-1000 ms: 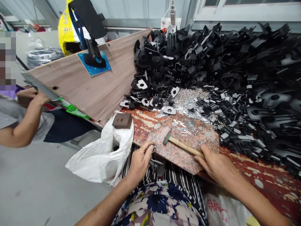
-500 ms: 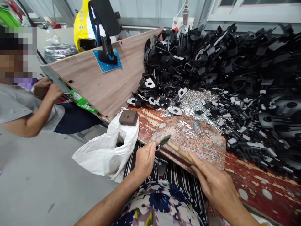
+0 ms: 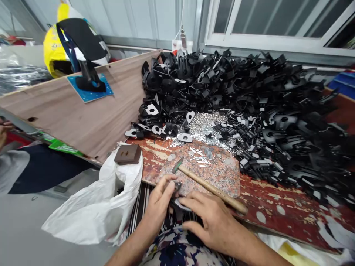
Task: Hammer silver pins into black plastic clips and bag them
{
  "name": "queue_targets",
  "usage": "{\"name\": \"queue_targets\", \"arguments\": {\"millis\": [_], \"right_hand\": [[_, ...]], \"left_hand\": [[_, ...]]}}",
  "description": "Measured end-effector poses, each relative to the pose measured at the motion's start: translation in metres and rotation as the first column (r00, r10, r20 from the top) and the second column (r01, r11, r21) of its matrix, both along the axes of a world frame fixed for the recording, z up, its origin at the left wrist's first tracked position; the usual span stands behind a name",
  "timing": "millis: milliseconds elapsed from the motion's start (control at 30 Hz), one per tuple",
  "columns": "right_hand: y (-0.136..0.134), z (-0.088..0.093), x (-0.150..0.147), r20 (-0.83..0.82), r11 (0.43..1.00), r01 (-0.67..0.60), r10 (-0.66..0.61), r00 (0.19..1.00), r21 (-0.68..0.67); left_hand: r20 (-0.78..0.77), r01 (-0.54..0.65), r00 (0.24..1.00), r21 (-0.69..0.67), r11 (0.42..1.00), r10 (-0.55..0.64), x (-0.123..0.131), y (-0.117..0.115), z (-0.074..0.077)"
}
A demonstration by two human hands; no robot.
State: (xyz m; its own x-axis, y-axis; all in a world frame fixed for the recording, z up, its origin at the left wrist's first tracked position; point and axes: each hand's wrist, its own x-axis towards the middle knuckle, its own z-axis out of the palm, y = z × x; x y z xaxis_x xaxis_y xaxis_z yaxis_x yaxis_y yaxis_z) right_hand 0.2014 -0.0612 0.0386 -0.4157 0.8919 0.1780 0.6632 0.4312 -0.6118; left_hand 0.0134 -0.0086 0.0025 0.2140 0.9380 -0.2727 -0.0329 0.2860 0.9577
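My left hand [image 3: 158, 201] is closed on a small black part with a metal piece [image 3: 177, 185] at the near edge of a speckled stone slab [image 3: 222, 177]. Just to its right, my right hand [image 3: 213, 218] lies with fingers stretched out, their tips touching the black part [image 3: 179, 204] over my lap. A hammer [image 3: 210, 187] with a wooden handle lies loose across the slab, its head [image 3: 177, 165] pointing away to the left. Several silver pins [image 3: 203, 155] lie on the slab's far side.
A big heap of black plastic parts [image 3: 263, 103] fills the worn red table [image 3: 277, 207], with a shiny pile of small metal pieces [image 3: 206, 125]. A white bag [image 3: 94, 207] carries a brown block [image 3: 128, 154]. A wooden board [image 3: 83, 114] leans left; another person's arm [image 3: 4, 129] shows there.
My right hand let go of the hammer, which now lies on the slab, and moved left to the part in my left hand. The view swung right, so the other person is mostly out of frame.
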Motion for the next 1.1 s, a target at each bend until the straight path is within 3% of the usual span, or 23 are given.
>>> {"name": "queue_targets", "arguments": {"millis": [100, 167, 233, 300, 367, 433, 533, 633, 700, 733, 800, 833, 900, 967, 1000, 1033, 1067, 1100], "right_hand": [[0.009, 0.002, 0.021, -0.122, 0.993, 0.060, -0.072, 0.990, -0.100], [0.020, 0.005, 0.053, -0.205, 0.962, 0.263, -0.273, 0.940, -0.076], [0.030, 0.011, 0.090, -0.290, 0.845, 0.530, -0.491, 0.822, 0.072], [0.036, 0.019, 0.117, -0.300, 0.702, 0.655, -0.584, 0.754, 0.279], [0.037, 0.023, 0.128, -0.171, 0.658, 0.582, -0.581, 0.796, 0.477], [0.036, 0.020, 0.121, 0.006, 0.687, 0.416, -0.522, 0.853, 0.596], [0.032, 0.006, 0.085, 0.135, 0.750, 0.217, -0.377, 0.916, 0.624], [0.026, -0.001, 0.040, 0.134, 0.873, 0.056, -0.137, 0.981, 0.485], [0.028, 0.002, 0.019, 0.097, 0.952, -0.104, 0.079, 0.992, 0.287], [0.033, 0.006, 0.013, 0.068, 0.965, -0.187, 0.177, 0.982, 0.184], [0.055, 0.012, 0.012, 0.003, 0.966, -0.245, 0.246, 0.969, 0.087], [0.071, 0.014, 0.015, -0.011, 0.973, -0.208, 0.210, 0.978, 0.102], [0.113, 0.012, 0.024, 0.020, 0.980, -0.039, 0.036, 0.999, 0.197], [0.158, 0.002, 0.029, 0.182, 0.960, 0.093, -0.144, 0.973, 0.263], [0.178, -0.005, 0.028, 0.300, 0.956, 0.130, -0.209, 0.931, 0.264], [0.195, -0.012, 0.026, 0.403, 0.952, 0.160, -0.259, 0.878, 0.262], [0.207, -0.018, 0.023, 0.484, 0.950, 0.181, -0.287, 0.827, 0.254], [0.216, -0.023, 0.019, 0.540, 0.949, 0.198, -0.303, 0.786, 0.243]], "left_hand": [[0.144, 0.070, 0.988, -0.076, 0.995, -0.059, 0.010, 0.003, -0.002], [0.197, 0.084, 0.978, -0.083, 0.993, -0.067, 0.010, 0.007, -0.007], [0.208, 0.119, 0.973, -0.075, 0.990, -0.101, 0.006, 0.010, -0.013], [0.198, 0.160, 0.970, -0.068, 0.985, -0.143, 0.002, 0.013, -0.021], [0.195, 0.174, 0.968, -0.062, 0.983, -0.159, -0.001, 0.015, -0.028], [0.206, 0.169, 0.966, -0.057, 0.984, -0.154, -0.002, 0.016, -0.033], [0.266, 0.145, 0.955, -0.037, 0.989, -0.130, -0.003, 0.012, -0.030], [0.314, 0.131, 0.941, 0.010, 0.991, -0.127, -0.006, 0.005, -0.014], [0.225, 0.163, 0.960, 0.028, 0.986, -0.165, -0.014, 0.004, -0.002], [0.137, 0.163, 0.976, 0.047, 0.985, -0.168, -0.022, 0.005, 0.005], [-0.077, 0.076, 0.995, 0.172, 0.982, -0.064, -0.043, 0.012, 0.018], [-0.168, -0.012, 0.984, 0.292, 0.956, 0.064, -0.057, 0.016, 0.024], [-0.274, -0.192, 0.876, 0.557, 0.808, 0.397, -0.088, 0.024, 0.035], [-0.320, -0.262, 0.671, 0.742, 0.617, 0.669, -0.120, 0.029, 0.040], [-0.349, -0.247, 0.558, 0.796, 0.553, 0.753, -0.135, 0.031, 0.039], [-0.401, -0.205, 0.457, 0.821, 0.533, 0.794, -0.149, 0.032, 0.036], [-0.490, -0.146, 0.379, 0.807, 0.573, 0.786, -0.161, 0.032, 0.030], [-0.609, -0.076, 0.325, 0.746, 0.662, 0.724, -0.172, 0.032, 0.021]]}}
